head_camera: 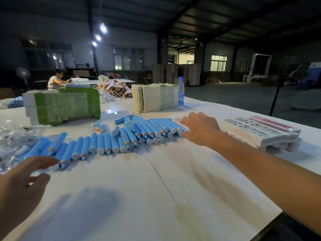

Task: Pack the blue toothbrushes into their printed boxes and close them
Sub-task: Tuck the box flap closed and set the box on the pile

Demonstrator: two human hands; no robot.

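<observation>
While the fingers (186, 123) of the right hand (201, 128) reach out fairly straight, they lie on the right end of the row of blue toothbrushes (107, 143) and touch a pink-printed box (179, 121) lying just beside that end; they grip nothing that can be seen. Nearer the camera, the left hand (20, 186) hovers with its fingers (44, 162) spread and relaxed, holding nothing, its fingertips just above the left end of the same row. Between the two hands the toothbrushes lie side by side across the white table (139, 197), their white caps mostly turned toward the camera, with a looser heap piled on top toward the right. A stack of printed boxes (262, 134), white with pink and grey marks, sits on the table to the right of the right hand. Crumpled clear plastic wrappers (12, 138) lie at the left edge. Farther back stand a bundle of green flat cartons (62, 105), a pale stack of flat cartons (152, 97), and an upright water bottle (181, 92) just beside that stack. Beyond them, a seated person (55, 80) works at another table in the dim hall.
</observation>
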